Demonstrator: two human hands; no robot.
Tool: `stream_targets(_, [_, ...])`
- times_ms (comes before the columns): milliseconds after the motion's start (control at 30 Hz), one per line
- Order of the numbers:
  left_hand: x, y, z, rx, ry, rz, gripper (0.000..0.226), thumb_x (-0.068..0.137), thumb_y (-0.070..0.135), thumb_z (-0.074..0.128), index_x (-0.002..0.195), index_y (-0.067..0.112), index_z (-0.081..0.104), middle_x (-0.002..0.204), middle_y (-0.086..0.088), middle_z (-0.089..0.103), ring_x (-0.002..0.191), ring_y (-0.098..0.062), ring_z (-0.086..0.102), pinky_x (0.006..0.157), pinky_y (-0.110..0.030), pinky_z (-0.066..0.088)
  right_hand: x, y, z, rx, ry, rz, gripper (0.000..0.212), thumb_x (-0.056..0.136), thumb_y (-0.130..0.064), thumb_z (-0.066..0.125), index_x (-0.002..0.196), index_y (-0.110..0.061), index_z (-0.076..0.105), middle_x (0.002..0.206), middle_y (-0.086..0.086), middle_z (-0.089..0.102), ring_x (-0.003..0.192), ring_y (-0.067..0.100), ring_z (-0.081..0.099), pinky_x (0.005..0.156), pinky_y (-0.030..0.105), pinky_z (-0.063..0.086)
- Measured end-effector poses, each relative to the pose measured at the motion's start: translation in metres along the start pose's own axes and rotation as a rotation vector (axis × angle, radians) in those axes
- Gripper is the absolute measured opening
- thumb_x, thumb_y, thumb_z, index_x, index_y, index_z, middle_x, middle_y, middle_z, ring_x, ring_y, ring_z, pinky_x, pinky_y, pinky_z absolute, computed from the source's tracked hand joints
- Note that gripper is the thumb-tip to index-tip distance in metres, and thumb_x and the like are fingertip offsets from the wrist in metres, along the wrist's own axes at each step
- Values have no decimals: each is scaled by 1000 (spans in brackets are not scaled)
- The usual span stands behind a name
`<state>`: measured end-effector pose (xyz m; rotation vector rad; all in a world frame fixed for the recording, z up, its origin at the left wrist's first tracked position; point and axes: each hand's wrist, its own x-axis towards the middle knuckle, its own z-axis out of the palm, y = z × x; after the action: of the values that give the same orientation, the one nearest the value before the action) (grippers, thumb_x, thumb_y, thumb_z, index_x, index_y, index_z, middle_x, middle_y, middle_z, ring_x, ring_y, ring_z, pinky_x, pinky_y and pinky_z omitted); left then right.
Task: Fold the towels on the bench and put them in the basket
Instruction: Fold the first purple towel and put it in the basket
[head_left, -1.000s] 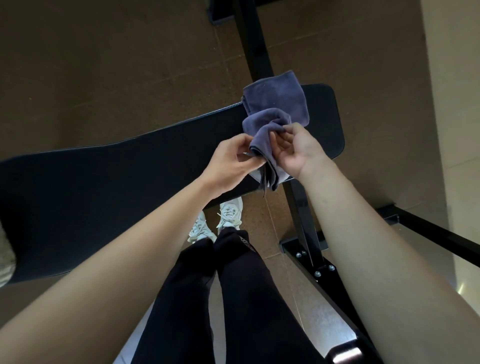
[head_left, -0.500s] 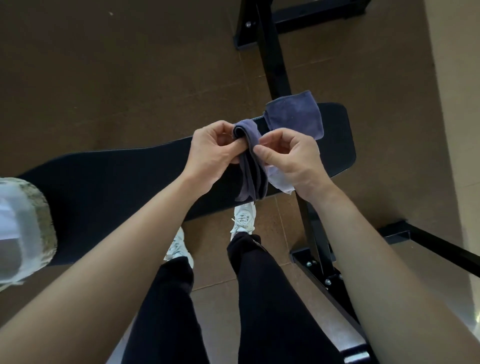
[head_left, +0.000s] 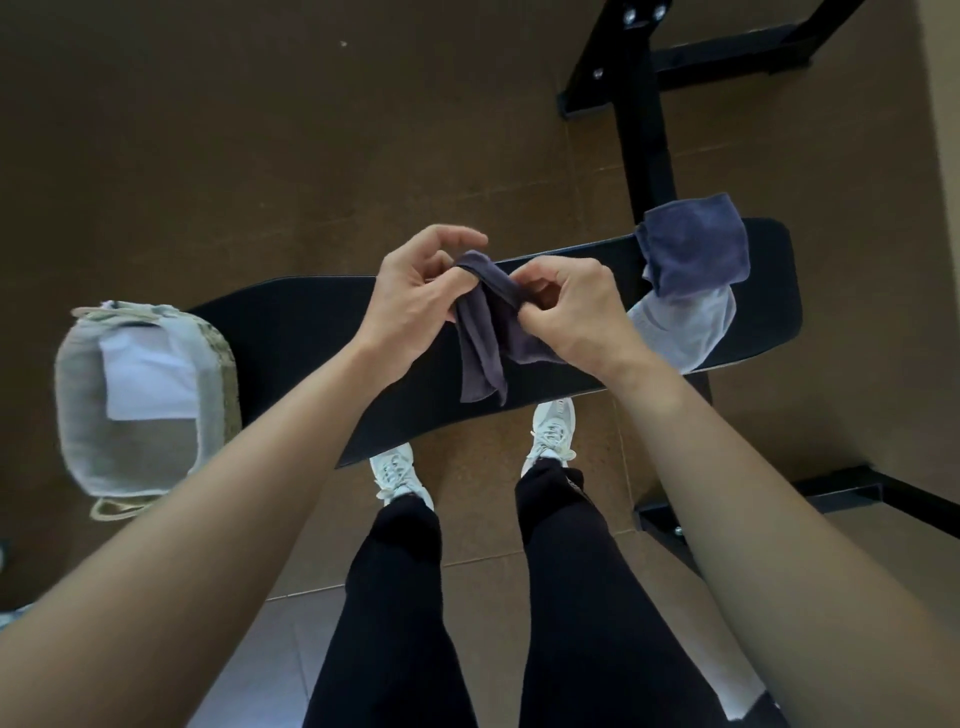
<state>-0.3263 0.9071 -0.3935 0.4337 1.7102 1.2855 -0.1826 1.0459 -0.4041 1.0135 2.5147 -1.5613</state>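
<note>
Dark towel (head_left: 480, 353) held above middle of bench (head_left: 291, 343), bunched into narrow strip. Top fold pinched by left hand (head_left: 410, 301), remaining fingers raised loose; edge gripped by curled fingers of right hand (head_left: 576, 317), judged so corners could be found for folding. Blue towel (head_left: 696, 244) and pale towel (head_left: 685, 327) stacked at bench's right end, awaiting turn. Basket (head_left: 78, 395) set by left end, folded white towel (head_left: 148, 379) laid inside.

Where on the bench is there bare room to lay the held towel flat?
Bare bench lies between the basket and the left hand. The right end is crowded: a blue towel on a grey towel, the right hand close by.
</note>
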Motion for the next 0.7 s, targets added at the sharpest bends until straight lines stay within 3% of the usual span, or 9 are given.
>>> stream_targets(67, [-13,-1,-25,83,-10,3,25,95,-3,56,108,6,75,105,-13,75,101,-31,71,86,-39,58,-1,-13,17,-43,24,14,21,86,-9,72,102,-18,80,89,-6,76,85,6,72,80,23,58])
stream_targets(200, [-38,-7,-79,295,-35,-29,25,94,3,61,102,17,80,99,1,78,98,-13,72,89,-34,61,-3,-42,45,-26,39,58,12,93,-17,74,102,-14,81,91,-4,77,86,7,73,82,28,60])
stream_targets(300, [-50,-12,-106,492,-136,-61,11,94,31,69,92,25,78,94,6,72,91,-13,67,86,-42,58,-5,-70,66,12,-71,19,12,96,-16,70,102,-14,80,91,-5,76,86,8,72,78,23,58])
stream_targets(400, [-57,-15,-116,594,-124,-19,27,90,52,72,88,25,73,92,6,64,86,-13,62,76,-37,53,-7,-95,84,20,-224,-8,12,98,-15,68,101,-17,79,91,-7,75,88,5,71,77,17,57])
stream_targets(567, [-65,-24,-136,565,-109,21,13,93,22,70,85,17,78,82,-1,71,76,-20,66,76,-47,57,0,-108,88,-60,-342,-21,16,99,-9,66,98,-21,77,89,-15,72,87,3,69,75,14,51])
stream_targets(700, [-71,-19,-138,483,-186,-20,20,94,13,65,88,4,82,63,-1,64,55,-5,51,55,-20,41,1,-116,84,-192,-381,-75,11,95,-12,71,102,-18,78,91,-12,71,87,5,68,78,14,51])
